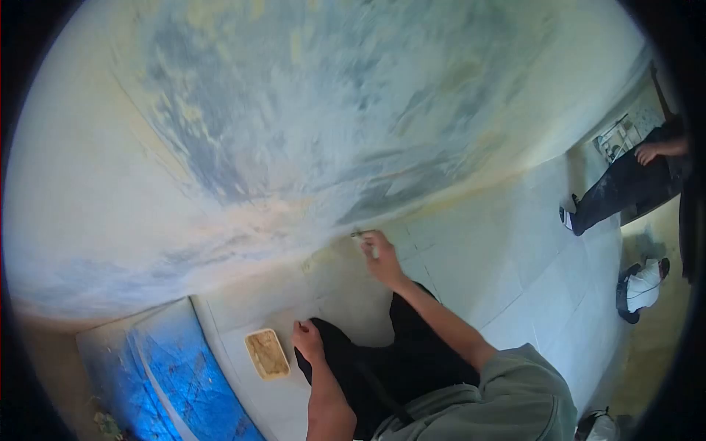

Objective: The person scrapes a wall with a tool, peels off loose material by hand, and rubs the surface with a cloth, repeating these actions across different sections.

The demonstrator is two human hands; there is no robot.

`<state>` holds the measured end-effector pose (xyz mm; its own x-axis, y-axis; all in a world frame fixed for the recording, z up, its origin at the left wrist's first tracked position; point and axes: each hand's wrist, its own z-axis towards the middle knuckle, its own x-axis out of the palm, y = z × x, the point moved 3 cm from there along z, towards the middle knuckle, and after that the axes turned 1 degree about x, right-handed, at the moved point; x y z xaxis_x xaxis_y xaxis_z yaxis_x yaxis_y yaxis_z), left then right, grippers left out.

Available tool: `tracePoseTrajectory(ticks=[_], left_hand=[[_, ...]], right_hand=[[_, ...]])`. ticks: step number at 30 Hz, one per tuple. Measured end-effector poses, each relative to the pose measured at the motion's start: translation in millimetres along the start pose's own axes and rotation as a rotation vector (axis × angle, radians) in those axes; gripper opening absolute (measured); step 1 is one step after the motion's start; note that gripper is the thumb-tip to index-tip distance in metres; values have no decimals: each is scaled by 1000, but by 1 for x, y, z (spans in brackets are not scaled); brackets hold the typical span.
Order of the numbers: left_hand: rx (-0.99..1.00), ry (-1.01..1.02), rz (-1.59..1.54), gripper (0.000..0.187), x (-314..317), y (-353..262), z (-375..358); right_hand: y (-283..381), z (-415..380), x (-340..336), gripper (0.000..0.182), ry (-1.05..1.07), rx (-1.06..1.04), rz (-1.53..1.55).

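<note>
My right hand (380,259) is raised near the foot of a painted wall (294,110) with blue, grey and yellow patches. Its fingers are closed on a small, thin tool (357,235), too small to make out clearly. On my knee rests my left hand (307,339), fingers curled together; whether it holds anything is too small to tell. Just left of that hand, a cream rectangular tray (248,345) with a brownish inside stands on the tiled floor.
A blue sheet or mat (184,367) lies at the lower left. On the right stands a person in dark trousers (614,187). Lower down at the right is another person in a white top (645,287). Pale floor tiles (500,250) run along the wall.
</note>
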<state>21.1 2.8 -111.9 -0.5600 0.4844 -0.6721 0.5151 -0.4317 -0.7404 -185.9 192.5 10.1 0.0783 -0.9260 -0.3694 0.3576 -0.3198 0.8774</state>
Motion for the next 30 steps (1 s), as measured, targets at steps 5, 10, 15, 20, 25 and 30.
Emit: tracePoseTrajectory(ticks=[5, 10, 15, 20, 25, 30], left_hand=[[4, -63, -14, 23, -3, -1, -5], [22, -75, -38, 23, 0, -3, -7], [62, -122, 62, 22, 2, 0, -6], [-43, -74, 16, 22, 12, -6, -6], [-19, -85, 41, 24, 12, 0, -5], [-21, -61, 31, 23, 12, -2, -2]], right_hand=[[138, 106, -134, 28, -430, -739, -482], [302, 200, -173, 30, -543, -1207, -754], [365, 244, -172, 29, -172, -1608, -1110], [353, 226, -157, 24, -5, -1728, -1100], [400, 266, -204, 24, -129, -1411, -1124], [402, 268, -200, 32, -10, -1830, -1229]])
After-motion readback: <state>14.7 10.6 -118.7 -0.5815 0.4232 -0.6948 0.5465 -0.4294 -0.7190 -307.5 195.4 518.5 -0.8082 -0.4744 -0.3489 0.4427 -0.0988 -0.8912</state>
